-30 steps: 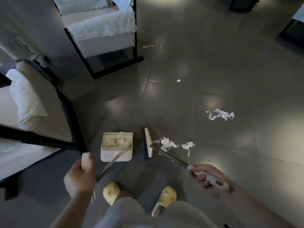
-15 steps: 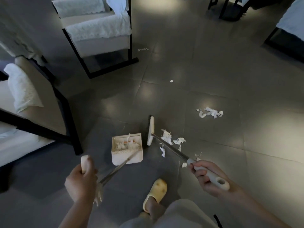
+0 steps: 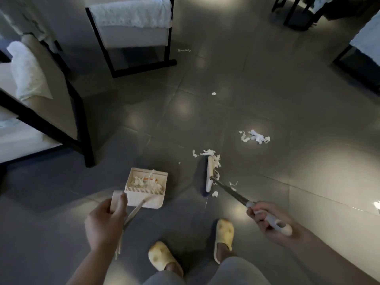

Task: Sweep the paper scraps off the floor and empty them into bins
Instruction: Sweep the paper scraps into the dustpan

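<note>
The left hand [image 3: 106, 224] curls its fingers round the cream handle of the cream plastic dustpan [image 3: 146, 188], which rests on the grey tiled floor [image 3: 287, 99] already holding scraps. The right hand [image 3: 267, 220] grips the white broom [image 3: 209, 175], its fingers wrapped round the handle. White paper scraps [image 3: 212, 158] lie against the broom head, another cluster [image 3: 255, 137] beyond. The stroke probably works best low and short toward the pan's lip.

White paper scraps [image 3: 255, 137] on grey floor tiles [image 3: 267, 83]; cream dustpan [image 3: 146, 188], yellow slippers [image 3: 224, 233], black-framed chairs [image 3: 131, 33].
</note>
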A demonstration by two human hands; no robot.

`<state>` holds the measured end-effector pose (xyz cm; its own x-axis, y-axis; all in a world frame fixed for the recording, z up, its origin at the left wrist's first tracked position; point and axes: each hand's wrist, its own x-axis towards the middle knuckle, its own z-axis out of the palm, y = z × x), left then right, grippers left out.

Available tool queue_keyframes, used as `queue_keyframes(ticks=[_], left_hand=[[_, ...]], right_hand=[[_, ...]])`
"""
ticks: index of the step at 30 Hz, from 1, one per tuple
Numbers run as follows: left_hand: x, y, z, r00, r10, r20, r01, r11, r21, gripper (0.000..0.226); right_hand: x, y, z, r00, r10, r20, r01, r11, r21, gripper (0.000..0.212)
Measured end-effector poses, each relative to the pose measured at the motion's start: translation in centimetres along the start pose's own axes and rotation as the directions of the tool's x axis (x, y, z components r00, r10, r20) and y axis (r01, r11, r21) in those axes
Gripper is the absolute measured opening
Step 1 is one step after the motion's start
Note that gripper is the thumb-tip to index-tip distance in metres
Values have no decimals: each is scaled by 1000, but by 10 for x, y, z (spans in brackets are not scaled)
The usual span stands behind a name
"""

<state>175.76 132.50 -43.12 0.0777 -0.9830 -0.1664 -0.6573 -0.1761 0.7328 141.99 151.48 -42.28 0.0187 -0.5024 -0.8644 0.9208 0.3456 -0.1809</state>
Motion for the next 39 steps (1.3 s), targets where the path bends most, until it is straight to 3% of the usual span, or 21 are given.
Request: queue_keyframes(ticks=[2, 3, 6, 8, 10, 13, 14, 17, 18, 20, 22, 26, 32, 34, 39], left_hand=[[-12, 3, 8, 999, -22, -29, 21, 1000, -19, 56], [-17, 4, 14, 998, -35, -43, 34, 999, -22, 59], [-32, 11, 35, 995, -65, -70, 64, 998, -22, 59], [-45, 22, 51, 993, -80, -81, 76, 996, -41, 52], [-60, 35, 68, 987, -104, -121, 97, 993, -66, 46], [-83, 59, 98, 970, -159, -184, 144, 986, -89, 47], [-90, 68, 109, 965, -173, -197, 157, 983, -92, 48], [-112, 97, 143, 952, -206, -226, 183, 976, -119, 47], [-119, 106, 154, 947, -214, -238, 186, 973, -135, 46], [-134, 121, 171, 936, -232, -266, 193, 967, -164, 45], [-148, 130, 184, 928, -240, -283, 194, 964, -182, 46], [-163, 145, 193, 900, -306, -309, 239, 942, -235, 50], [-174, 158, 197, 856, -403, -324, 289, 892, -348, 55], [-179, 159, 199, 854, -405, -326, 291, 892, -345, 56], [-190, 152, 196, 872, -373, -317, 265, 904, -336, 57]], right_hand=[[-5, -5, -3, 1000, -14, -1, 14, 1000, 16, 61], [-7, -9, -9, 1000, -9, 12, 8, 999, 39, 62], [-13, -23, -40, 993, 75, 86, -82, 994, 72, 94], [-13, -40, -66, 987, 136, 88, -142, 987, 74, 97], [-15, -64, -89, 985, 171, 23, -171, 985, 1, 91], [-26, -115, -124, 974, 185, -132, -205, 966, -159, 46], [-30, -134, -136, 970, 189, -155, -219, 953, -210, 44], [-41, -187, -168, 966, 204, -158, -245, 916, -317, 74], [-45, -201, -175, 966, 203, -158, -248, 898, -362, 73], [-48, -219, -184, 970, 130, -204, -212, 861, -463, 43], [-48, -228, -187, 969, -4, -249, -147, 798, -584, 23], [-53, -237, -181, 953, -203, -223, -26, 683, -730, 23], [-45, -254, -163, 984, -121, -134, -2, 737, -676, 21], [-33, -257, -152, 995, -29, -98, -44, 743, -668, 11], [0, -247, -127, 996, 76, -44, -86, 759, -645, 11]])
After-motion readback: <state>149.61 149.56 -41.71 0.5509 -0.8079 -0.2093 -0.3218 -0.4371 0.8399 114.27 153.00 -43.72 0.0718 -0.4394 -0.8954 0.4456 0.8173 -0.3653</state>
